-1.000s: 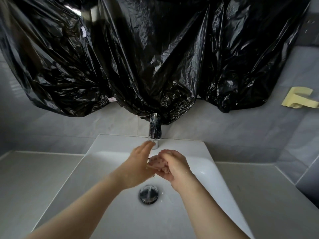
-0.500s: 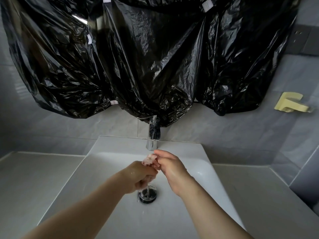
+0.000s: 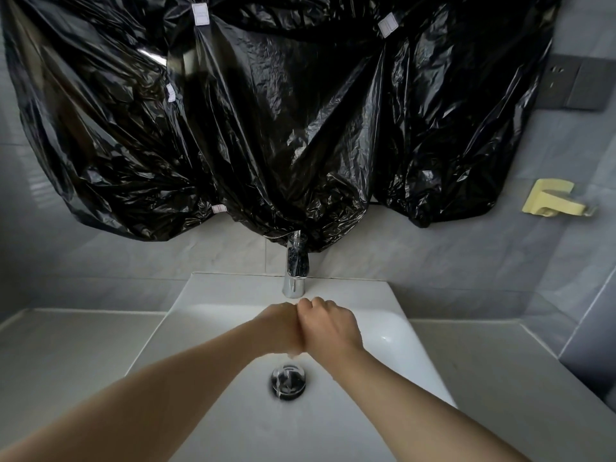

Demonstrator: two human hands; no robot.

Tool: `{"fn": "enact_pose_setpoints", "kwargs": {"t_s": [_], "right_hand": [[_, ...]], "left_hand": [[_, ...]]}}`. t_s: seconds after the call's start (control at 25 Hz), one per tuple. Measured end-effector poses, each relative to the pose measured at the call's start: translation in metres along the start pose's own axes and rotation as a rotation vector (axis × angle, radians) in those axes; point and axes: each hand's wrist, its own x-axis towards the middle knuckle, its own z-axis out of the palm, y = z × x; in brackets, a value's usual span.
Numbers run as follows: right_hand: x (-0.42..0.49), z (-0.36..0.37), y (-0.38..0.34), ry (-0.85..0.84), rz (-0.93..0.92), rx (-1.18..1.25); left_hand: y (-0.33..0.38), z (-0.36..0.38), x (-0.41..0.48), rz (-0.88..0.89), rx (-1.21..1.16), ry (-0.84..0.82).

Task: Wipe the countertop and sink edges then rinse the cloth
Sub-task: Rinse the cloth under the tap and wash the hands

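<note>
I have both hands curled into tight fists, left hand (image 3: 278,328) and right hand (image 3: 328,325) pressed knuckle to knuckle. All I can see of the cloth (image 3: 294,354) is a pale scrap poking out beneath where they meet. The rest is hidden inside the fingers, so I judge it balled up between them. They hang over the bowl of the sink (image 3: 233,290), just in front of the tap (image 3: 295,278) and above the drain (image 3: 288,383), which looks wet, though I cannot make out a stream. This reads to me as the rinse-and-wring end of the job. To do it well I would twist the fists against each other low in the bowl, so drips fall on the drain and not the counter (image 3: 66,355), then open the cloth under the spout and squeeze again. Room is fair: the bowl is wide on both sides, its rim well apart from either wrist. The tight edge is ahead, where the tap stands near my knuckles and the black sheet (image 3: 266,128) hangs down to its top, so I would lift toward me, not forward.
</note>
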Motion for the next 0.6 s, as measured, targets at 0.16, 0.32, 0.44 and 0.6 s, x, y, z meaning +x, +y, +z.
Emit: {"fn": "enact_pose_setpoints", "kwargs": {"t_s": [0.16, 0.32, 0.44, 0.6], "right_hand": [[0.0022, 0.0044, 0.0028, -0.192, 0.054, -0.009], [0.0002, -0.0024, 0.0028, -0.239, 0.036, 0.008], [-0.0053, -0.0016, 0.0056, -0.213, 0.024, 0.041], [-0.0005, -0.0029, 0.0099, -0.223, 0.102, 0.185]], "left_hand": [[0.0008, 0.0125, 0.0055, -0.065, 0.153, 0.184], [0.0020, 0.0130, 0.0043, -0.054, 0.182, 0.273], [-0.0006, 0.0120, 0.0015, -0.001, 0.284, 0.277], [-0.0035, 0.0092, 0.0035, 0.030, 0.274, 0.338]]}}
